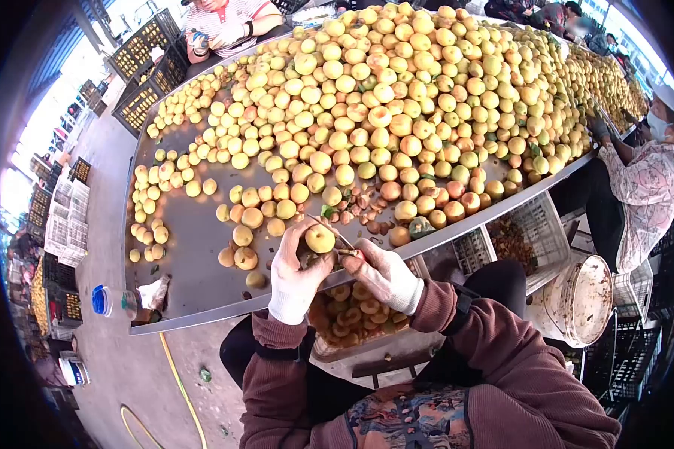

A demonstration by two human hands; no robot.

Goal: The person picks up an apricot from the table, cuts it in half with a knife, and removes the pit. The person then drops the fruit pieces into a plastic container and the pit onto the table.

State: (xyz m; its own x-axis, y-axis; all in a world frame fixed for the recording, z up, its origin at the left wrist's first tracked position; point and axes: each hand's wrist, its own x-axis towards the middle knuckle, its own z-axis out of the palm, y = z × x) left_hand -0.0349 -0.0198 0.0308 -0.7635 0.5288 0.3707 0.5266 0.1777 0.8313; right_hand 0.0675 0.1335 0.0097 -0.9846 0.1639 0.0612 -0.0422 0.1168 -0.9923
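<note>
My left hand (pixel 298 271), in a white glove with bare fingers showing, is closed around a yellow apricot (pixel 320 239) above the table's near edge. Close beside it, my right hand (pixel 384 274), also white-gloved, grips a small knife (pixel 344 239) whose thin blade points up toward the fruit. Fingers cover most of the knife's handle. Just beyond my hands, reddish-brown pits (pixel 363 206) lie among the whole apricots. Below them stands a crate of cut apricots (pixel 350 314), partly hidden by my hands and sleeves.
A large heap of apricots (pixel 397 97) covers much of the metal table (pixel 195 258). A clear jar with a blue lid (pixel 112 301) is at the left corner. On the right are a white bucket (pixel 588 299), crates (pixel 532 239) and a seated person (pixel 644 179). Another person (pixel 225 26) works opposite.
</note>
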